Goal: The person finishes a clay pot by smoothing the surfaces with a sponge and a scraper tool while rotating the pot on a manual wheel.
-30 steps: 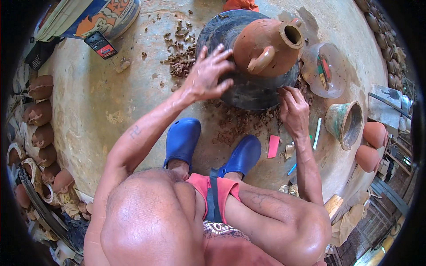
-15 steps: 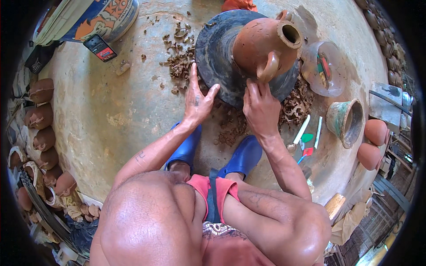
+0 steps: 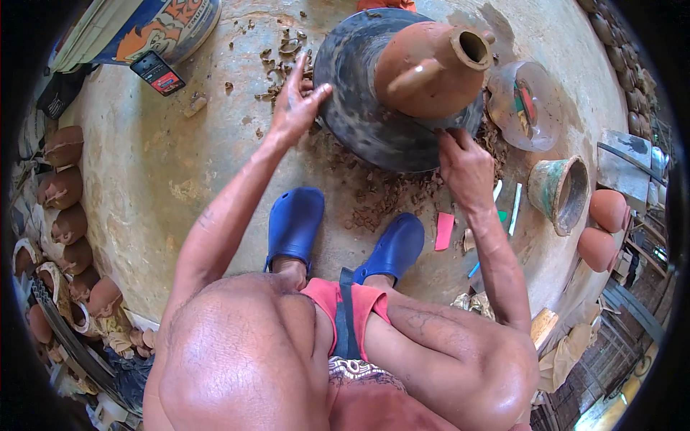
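A reddish-brown clay jug (image 3: 410,97) with a narrow neck and two handles stands on a dark round turntable (image 3: 352,133). It tilts toward the right in the picture. My left hand (image 3: 293,111) is at the turntable's left edge, fingers spread, thumb close to the rim. My right hand (image 3: 466,169) is closed in a pinch at the front right rim, near the jug's base. A thin dark line runs from those fingertips toward the base; I cannot make out what it is.
Clay shavings (image 3: 388,190) lie around the turntable. To the right are a clear plastic bowl (image 3: 543,129) with tools, a clay-smeared pot (image 3: 557,197) and a pink strip (image 3: 444,231). A phone (image 3: 157,73) leans against a bucket (image 3: 172,32). Clay pots (image 3: 63,188) line the left.
The turntable and jug have turned clockwise; the front handle has swung left. My left hand has moved up and left along the rim, and my right hand has shifted right.
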Demonstrator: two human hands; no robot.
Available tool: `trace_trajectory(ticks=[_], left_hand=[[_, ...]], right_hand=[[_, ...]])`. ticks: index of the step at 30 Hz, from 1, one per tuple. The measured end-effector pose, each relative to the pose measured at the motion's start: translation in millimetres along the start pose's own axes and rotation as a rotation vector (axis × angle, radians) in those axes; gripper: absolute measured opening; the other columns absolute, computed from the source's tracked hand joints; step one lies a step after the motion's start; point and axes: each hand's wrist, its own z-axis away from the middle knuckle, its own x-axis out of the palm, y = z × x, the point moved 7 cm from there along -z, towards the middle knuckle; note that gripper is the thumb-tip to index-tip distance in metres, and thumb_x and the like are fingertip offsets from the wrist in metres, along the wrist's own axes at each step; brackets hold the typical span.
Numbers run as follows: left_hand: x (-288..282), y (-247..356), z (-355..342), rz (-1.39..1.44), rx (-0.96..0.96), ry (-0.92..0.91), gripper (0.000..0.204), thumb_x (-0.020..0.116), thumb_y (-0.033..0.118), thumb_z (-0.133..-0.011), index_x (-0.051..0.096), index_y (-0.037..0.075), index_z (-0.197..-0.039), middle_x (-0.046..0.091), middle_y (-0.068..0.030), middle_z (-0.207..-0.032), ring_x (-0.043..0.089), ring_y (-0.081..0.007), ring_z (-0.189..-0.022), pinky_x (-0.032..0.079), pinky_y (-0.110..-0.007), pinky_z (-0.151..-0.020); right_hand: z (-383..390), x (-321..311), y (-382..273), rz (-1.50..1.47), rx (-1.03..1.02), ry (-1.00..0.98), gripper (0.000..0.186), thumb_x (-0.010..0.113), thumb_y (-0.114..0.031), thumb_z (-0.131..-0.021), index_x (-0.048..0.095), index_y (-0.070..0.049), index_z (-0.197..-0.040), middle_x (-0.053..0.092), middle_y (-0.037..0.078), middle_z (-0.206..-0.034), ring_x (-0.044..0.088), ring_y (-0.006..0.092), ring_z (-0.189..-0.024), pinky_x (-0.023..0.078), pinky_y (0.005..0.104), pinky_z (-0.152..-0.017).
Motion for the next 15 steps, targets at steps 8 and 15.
trace_trajectory(ticks=[8, 15], left_hand=[[55, 56, -4, -1.049, 0.571, -0.051, 0.063, 0.067, 0.030, -0.101, 0.047, 0.021, -0.160, 0.034, -0.0037, -0.172, 0.021, -0.0330, -0.162, 0.022, -0.068, -0.127], [69, 42, 83, -0.807, 0.580, -0.292, 0.048, 0.065, 0.042, -0.101, 0.064, 0.019, -0.143, 0.048, -0.0019, -0.165, 0.019, -0.0345, -0.163, 0.012, -0.088, -0.115]], right_hand=[[-1, -6, 22, 0.031, -0.092, -0.056, 0.022, 0.068, -0.008, -0.087, 0.073, -0.012, -0.108, 0.071, 0.010, -0.103, 0.074, 0.0325, -0.085, 0.062, 0.0434, -0.071], [-1, -11, -24, -0.119, -0.050, 0.136, 0.020, 0.071, -0.007, -0.090, 0.074, -0.009, -0.110, 0.070, 0.011, -0.097, 0.073, 0.0323, -0.073, 0.061, 0.0416, -0.062]])
